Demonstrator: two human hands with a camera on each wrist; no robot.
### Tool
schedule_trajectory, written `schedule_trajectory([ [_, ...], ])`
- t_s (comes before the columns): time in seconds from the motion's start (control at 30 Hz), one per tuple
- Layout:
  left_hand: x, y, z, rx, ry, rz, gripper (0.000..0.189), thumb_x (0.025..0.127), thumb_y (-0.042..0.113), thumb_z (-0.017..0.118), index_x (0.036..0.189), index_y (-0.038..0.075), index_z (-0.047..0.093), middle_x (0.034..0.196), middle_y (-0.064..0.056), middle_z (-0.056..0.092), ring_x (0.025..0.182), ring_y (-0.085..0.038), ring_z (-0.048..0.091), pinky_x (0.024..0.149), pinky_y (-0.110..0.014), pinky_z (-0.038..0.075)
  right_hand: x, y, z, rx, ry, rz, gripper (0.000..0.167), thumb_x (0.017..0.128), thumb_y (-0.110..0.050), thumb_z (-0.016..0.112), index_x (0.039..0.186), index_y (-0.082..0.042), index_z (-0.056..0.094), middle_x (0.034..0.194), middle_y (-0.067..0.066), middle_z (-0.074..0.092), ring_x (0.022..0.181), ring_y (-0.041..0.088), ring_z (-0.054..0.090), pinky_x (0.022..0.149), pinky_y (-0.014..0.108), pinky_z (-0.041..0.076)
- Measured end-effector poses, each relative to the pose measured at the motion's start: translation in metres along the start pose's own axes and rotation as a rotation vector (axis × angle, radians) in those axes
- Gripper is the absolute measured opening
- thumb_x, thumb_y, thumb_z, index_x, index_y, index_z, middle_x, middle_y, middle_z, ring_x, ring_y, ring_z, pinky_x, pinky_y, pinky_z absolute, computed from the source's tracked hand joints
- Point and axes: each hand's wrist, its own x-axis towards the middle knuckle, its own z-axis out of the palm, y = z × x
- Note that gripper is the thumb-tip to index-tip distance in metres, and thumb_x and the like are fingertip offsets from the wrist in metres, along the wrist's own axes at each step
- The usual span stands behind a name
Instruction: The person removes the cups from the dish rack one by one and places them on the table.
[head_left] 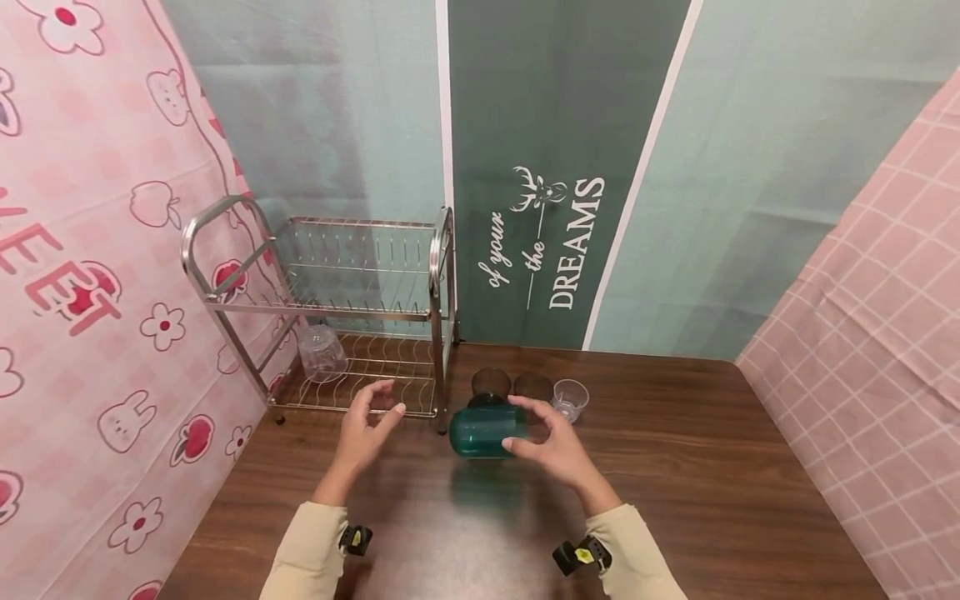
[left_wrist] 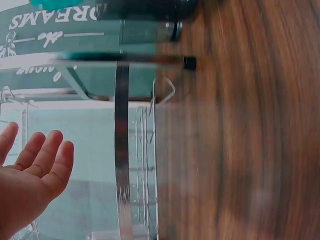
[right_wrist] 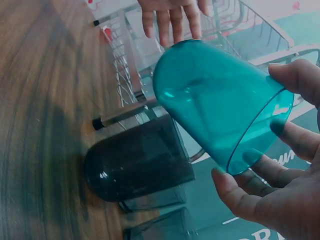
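The right hand (head_left: 558, 450) holds the teal cup (head_left: 483, 430) on its side above the table, with the fingers (right_wrist: 300, 80) curled round the rim and the thumb (right_wrist: 235, 195) under the open mouth. The closed base of the cup points toward 9 o'clock from the hand, in the direction of the left hand (head_left: 365, 433).

The left hand is spread, fingers straight and apart, palm turned toward the cup. It holds nothing and stands apart from the cup, at 9 o'clock from it.

At 12 o'clock from the teal cup, three further cups stand on the wooden table (head_left: 675, 467): a dark cup (head_left: 491, 383), a second dark cup (head_left: 533, 385) just beside it at 3 o'clock, and a small clear cup (head_left: 570, 399) at 3 o'clock again.

At 10 o'clock from the teal cup stands a two-tier metal dish rack (head_left: 360, 308). A clear cup (head_left: 322, 352) sits upside down on its lower tier, at the left end.

Patterned cloths hang behind and on both sides of the table.
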Motion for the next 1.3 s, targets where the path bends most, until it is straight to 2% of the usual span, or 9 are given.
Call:
schedule_trajectory([
  [0.13, 0.009, -0.024, -0.007, 0.084, 0.032, 0.027, 0.038, 0.084, 0.010, 0.068, 0.118, 0.001, 0.055, 0.111, -0.013, 0.054, 0.096, -0.037, 0.055, 0.074, -0.041, 0.048, 0.004, 0.017, -0.008, -0.019, 0.001, -0.005, 0.059, 0.077, -0.002, 0.074, 0.130, -0.003, 0.051, 0.120, 0.025, 0.048, 0.091, 0.039, 0.058, 0.069, 0.031, 0.051],
  [0.2, 0.012, -0.031, -0.011, 0.122, 0.031, 0.029, 0.039, 0.084, 0.013, 0.068, 0.118, 0.002, 0.055, 0.111, -0.013, 0.053, 0.097, -0.035, 0.055, 0.075, -0.044, 0.047, 0.005, 0.024, -0.011, -0.027, 0.001, -0.006, 0.059, 0.077, -0.003, 0.074, 0.130, -0.004, 0.051, 0.120, 0.024, 0.050, 0.092, 0.039, 0.059, 0.069, 0.030, 0.051],
  [0.3, 0.014, -0.035, -0.017, 0.155, 0.027, 0.030, 0.041, 0.083, 0.015, 0.069, 0.119, 0.001, 0.054, 0.113, -0.017, 0.052, 0.099, -0.034, 0.055, 0.076, -0.049, 0.046, 0.003, 0.014, -0.014, -0.035, -0.015, -0.017, 0.058, 0.077, 0.000, 0.073, 0.130, 0.000, 0.050, 0.119, 0.025, 0.050, 0.093, 0.042, 0.058, 0.069, 0.031, 0.051],
  [0.53, 0.021, -0.039, -0.028, 0.280, 0.037, 0.048, 0.042, 0.083, 0.018, 0.070, 0.119, 0.001, 0.055, 0.110, -0.016, 0.051, 0.096, -0.027, 0.054, 0.075, -0.042, 0.048, -0.004, -0.015, -0.019, -0.117, -0.030, -0.020, 0.054, 0.077, 0.000, 0.072, 0.127, 0.000, 0.052, 0.120, 0.022, 0.052, 0.093, 0.034, 0.059, 0.070, 0.033, 0.051],
  [0.77, 0.029, -0.044, -0.035, 0.386, 0.065, 0.102, 0.043, 0.080, 0.018, 0.071, 0.115, -0.002, 0.057, 0.102, -0.019, 0.053, 0.089, -0.030, 0.051, 0.072, -0.044, 0.040, -0.006, -0.022, -0.026, -0.152, -0.062, -0.011, 0.053, 0.077, 0.001, 0.071, 0.127, 0.001, 0.052, 0.117, 0.026, 0.052, 0.095, 0.043, 0.056, 0.071, 0.038, 0.051],
  [0.87, 0.031, -0.045, -0.038, 0.410, 0.066, 0.076, 0.043, 0.080, 0.019, 0.071, 0.116, -0.001, 0.057, 0.104, -0.020, 0.052, 0.092, -0.032, 0.051, 0.075, -0.045, 0.040, -0.006, -0.018, -0.029, -0.186, -0.068, -0.021, 0.053, 0.077, 0.000, 0.071, 0.127, 0.002, 0.053, 0.116, 0.024, 0.053, 0.094, 0.041, 0.057, 0.070, 0.036, 0.051],
  [1.03, 0.034, -0.046, -0.044, 0.436, 0.055, 0.014, 0.044, 0.081, 0.021, 0.071, 0.117, 0.002, 0.056, 0.109, -0.021, 0.049, 0.097, -0.035, 0.051, 0.078, -0.048, 0.041, -0.002, 0.004, -0.035, -0.226, -0.086, -0.038, 0.055, 0.077, -0.004, 0.073, 0.128, -0.002, 0.053, 0.116, 0.021, 0.053, 0.092, 0.037, 0.059, 0.068, 0.031, 0.051],
  [1.13, 0.036, -0.049, -0.048, 0.465, 0.048, 0.001, 0.045, 0.081, 0.023, 0.070, 0.118, 0.002, 0.056, 0.111, -0.022, 0.049, 0.097, -0.034, 0.051, 0.079, -0.049, 0.039, 0.000, 0.012, -0.038, -0.254, -0.089, -0.057, 0.055, 0.077, -0.010, 0.075, 0.127, -0.007, 0.055, 0.114, 0.017, 0.054, 0.090, 0.033, 0.061, 0.067, 0.033, 0.052],
  [1.3, 0.040, -0.055, -0.053, 0.507, 0.043, -0.002, 0.044, 0.081, 0.023, 0.069, 0.118, 0.002, 0.056, 0.112, -0.024, 0.049, 0.096, -0.036, 0.049, 0.082, -0.053, 0.036, 0.001, 0.015, -0.042, -0.384, -0.070, -0.120, 0.053, 0.075, -0.019, 0.077, 0.124, -0.012, 0.058, 0.113, 0.010, 0.058, 0.093, 0.026, 0.058, 0.076, 0.042, 0.047],
])
